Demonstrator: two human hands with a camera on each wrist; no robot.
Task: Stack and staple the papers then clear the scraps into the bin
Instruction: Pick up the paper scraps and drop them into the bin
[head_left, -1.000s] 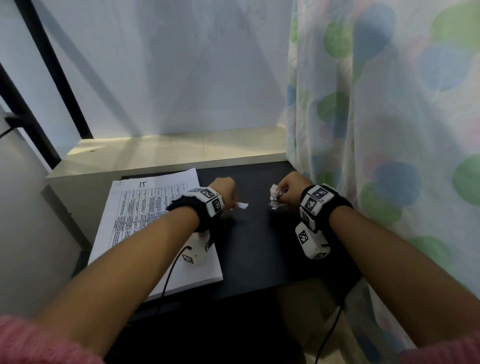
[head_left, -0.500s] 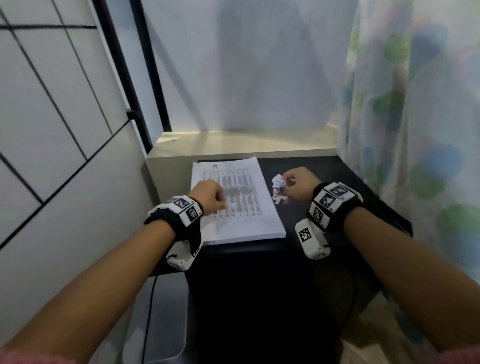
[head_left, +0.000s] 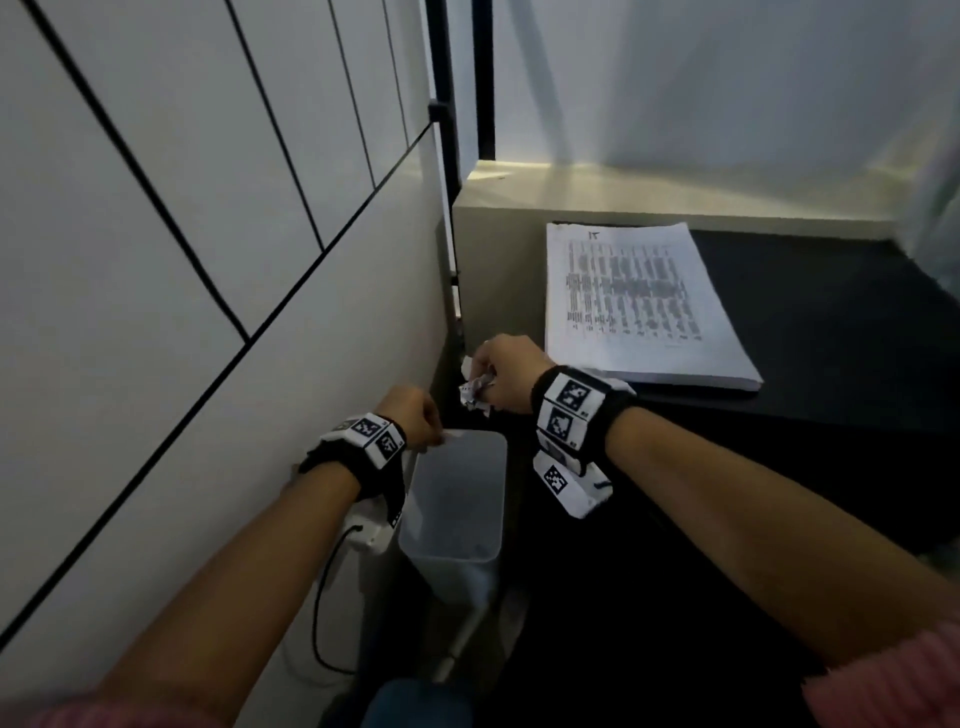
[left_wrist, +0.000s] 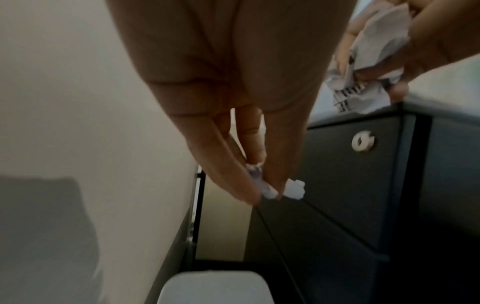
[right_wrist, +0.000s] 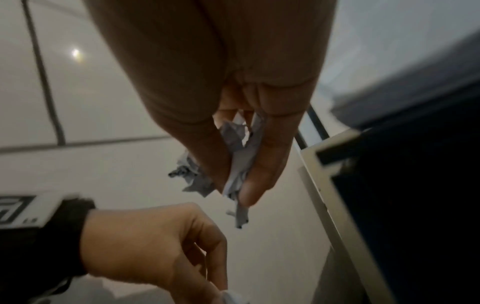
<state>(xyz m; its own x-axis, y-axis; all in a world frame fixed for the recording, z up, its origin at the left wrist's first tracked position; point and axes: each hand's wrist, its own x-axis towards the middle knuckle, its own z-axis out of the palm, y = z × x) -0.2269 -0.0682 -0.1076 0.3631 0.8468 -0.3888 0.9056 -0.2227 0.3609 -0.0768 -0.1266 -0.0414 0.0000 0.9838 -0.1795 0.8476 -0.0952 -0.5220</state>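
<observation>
A white translucent bin (head_left: 452, 512) stands on the floor between the wall and the black cabinet. My left hand (head_left: 418, 418) hangs over the bin's far left rim and pinches a small white paper scrap (left_wrist: 270, 189) between thumb and fingertips. My right hand (head_left: 506, 379) is just beyond the bin's far edge and grips crumpled printed paper scraps (head_left: 472, 392), which also show in the right wrist view as the crumpled scraps (right_wrist: 233, 162). The stack of printed papers (head_left: 639, 306) lies on the black tabletop (head_left: 831, 332), to the right of both hands.
A white panelled wall (head_left: 182, 286) with black seams runs close along the left. The black cabinet front (left_wrist: 363, 185) with a round lock (left_wrist: 363, 142) is right of the bin. A cream ledge (head_left: 649, 197) sits behind the table. A black cable (head_left: 322, 597) hangs by the wall.
Both hands have moved left off the tabletop and down over the bin, still holding their scraps. The view has swung left and down, so the bin now shows fully.
</observation>
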